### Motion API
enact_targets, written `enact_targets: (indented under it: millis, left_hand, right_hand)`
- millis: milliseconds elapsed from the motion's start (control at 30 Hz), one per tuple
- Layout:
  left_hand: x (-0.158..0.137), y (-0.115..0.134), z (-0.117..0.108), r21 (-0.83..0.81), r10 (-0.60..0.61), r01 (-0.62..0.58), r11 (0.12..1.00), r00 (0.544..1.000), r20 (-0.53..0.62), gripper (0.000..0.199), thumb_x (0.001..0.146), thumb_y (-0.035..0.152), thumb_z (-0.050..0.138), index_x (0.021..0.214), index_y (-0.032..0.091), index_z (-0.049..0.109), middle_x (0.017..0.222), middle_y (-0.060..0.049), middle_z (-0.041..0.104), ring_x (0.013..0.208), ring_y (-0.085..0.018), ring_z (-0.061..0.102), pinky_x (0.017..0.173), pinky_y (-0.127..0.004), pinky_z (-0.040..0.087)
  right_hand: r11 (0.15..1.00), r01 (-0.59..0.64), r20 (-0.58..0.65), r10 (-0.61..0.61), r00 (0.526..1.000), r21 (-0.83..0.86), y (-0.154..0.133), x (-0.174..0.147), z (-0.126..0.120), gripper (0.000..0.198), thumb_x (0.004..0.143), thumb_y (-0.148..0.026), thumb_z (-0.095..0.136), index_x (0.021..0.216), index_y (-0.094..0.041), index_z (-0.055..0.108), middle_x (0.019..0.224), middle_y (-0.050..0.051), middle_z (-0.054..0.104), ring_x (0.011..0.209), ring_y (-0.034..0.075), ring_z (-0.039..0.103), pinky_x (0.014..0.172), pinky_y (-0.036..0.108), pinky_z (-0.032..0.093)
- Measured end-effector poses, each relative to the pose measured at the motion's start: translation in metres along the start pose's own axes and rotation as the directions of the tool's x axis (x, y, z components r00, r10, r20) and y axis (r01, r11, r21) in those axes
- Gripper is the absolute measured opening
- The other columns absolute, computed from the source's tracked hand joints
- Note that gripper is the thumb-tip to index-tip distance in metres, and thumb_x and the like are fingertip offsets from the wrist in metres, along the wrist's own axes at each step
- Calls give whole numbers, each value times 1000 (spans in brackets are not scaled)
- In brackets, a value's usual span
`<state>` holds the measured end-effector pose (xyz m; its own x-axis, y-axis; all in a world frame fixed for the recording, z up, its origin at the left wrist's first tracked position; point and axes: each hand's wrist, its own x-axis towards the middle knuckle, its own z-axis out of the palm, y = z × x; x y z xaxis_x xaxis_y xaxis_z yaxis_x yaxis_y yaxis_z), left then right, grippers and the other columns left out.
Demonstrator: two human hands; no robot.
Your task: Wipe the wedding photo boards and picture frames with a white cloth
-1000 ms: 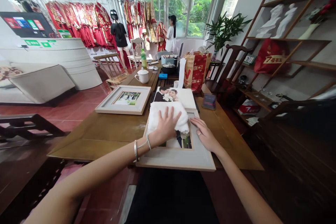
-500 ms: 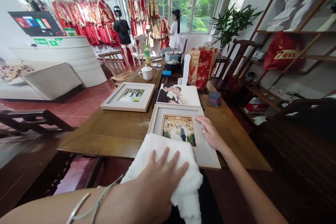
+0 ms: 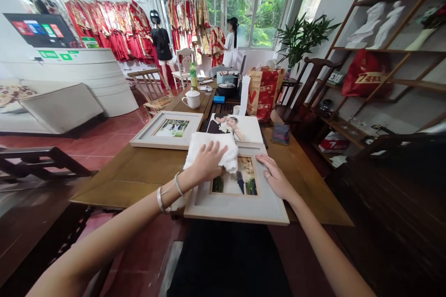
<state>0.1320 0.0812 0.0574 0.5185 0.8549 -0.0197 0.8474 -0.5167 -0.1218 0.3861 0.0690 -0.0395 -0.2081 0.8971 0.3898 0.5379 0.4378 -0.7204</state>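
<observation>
My left hand [image 3: 208,160] presses a folded white towel [image 3: 195,147] onto the upper left part of a pale picture frame [image 3: 240,209]. Its fingers are spread over the cloth, and the thumb sits at the towel's near edge. My right hand [image 3: 275,178], with a ring on one finger, lies with outstretched fingers on the frame's right side. The frame lies flat at the table's near edge, its photo [image 3: 249,176] partly covered by the towel. A second framed photo [image 3: 171,128] lies to the left. Behind is a large unframed couple photo [image 3: 245,127].
Farther along the wooden table [image 3: 139,174] stand a lidded white mug [image 3: 192,99], a green bottle [image 3: 193,75], a blue box [image 3: 219,99] and a paper bag [image 3: 265,93]. Two people stand by racks of red garments [image 3: 111,32]. Shelves [image 3: 393,48] line the right side.
My left hand has moved forward with the towel, from the frame's near edge to its upper left part. My right hand stays on the frame's right side. The view has shifted slightly.
</observation>
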Motion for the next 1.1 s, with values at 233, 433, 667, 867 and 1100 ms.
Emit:
enact_targets:
  millis: [233,433,667,867,1100]
  left_hand:
    - [-97,43,-16,-201,139,-95,975,966,219,89,65,13,51,146,20,15,148,-14,30,134,-34,28,108,-50,26]
    - [-122,45,-2,-276,191,-140,951,968,166,101,57,10,56,146,27,12,154,-9,15,140,-30,10,112,-52,15]
    - [-54,2,13,-216,174,-172,961,985,-8,87,62,8,55,143,21,25,149,-12,28,139,-28,19,112,-44,19]
    - [7,-16,8,-67,22,-27,997,997,-76,74,72,12,55,141,18,30,146,-18,28,138,-33,19,109,-46,21]
    - [-60,21,1,-101,101,-89,991,988,119,89,62,7,59,143,24,26,146,-17,30,137,-34,21,109,-50,22]
  right_hand:
    - [1000,-24,5,25,1000,-14,-5,0,0,54,76,-9,38,126,-24,54,136,7,50,135,22,34,114,48,22]
    - [999,-28,4,28,1000,-22,-6,-2,-1,53,78,-11,38,127,-25,53,136,7,49,135,23,34,114,49,22]
    - [1000,-11,37,11,999,6,-3,0,-3,56,78,-10,39,129,-27,52,138,5,47,136,23,33,115,50,21]
    - [999,-8,30,7,1000,36,-1,0,-2,58,77,-8,39,130,-29,50,139,4,46,136,23,32,114,50,20]
    - [997,-66,10,65,998,26,-7,0,0,55,77,-8,38,127,-24,52,138,7,45,136,21,32,115,47,20]
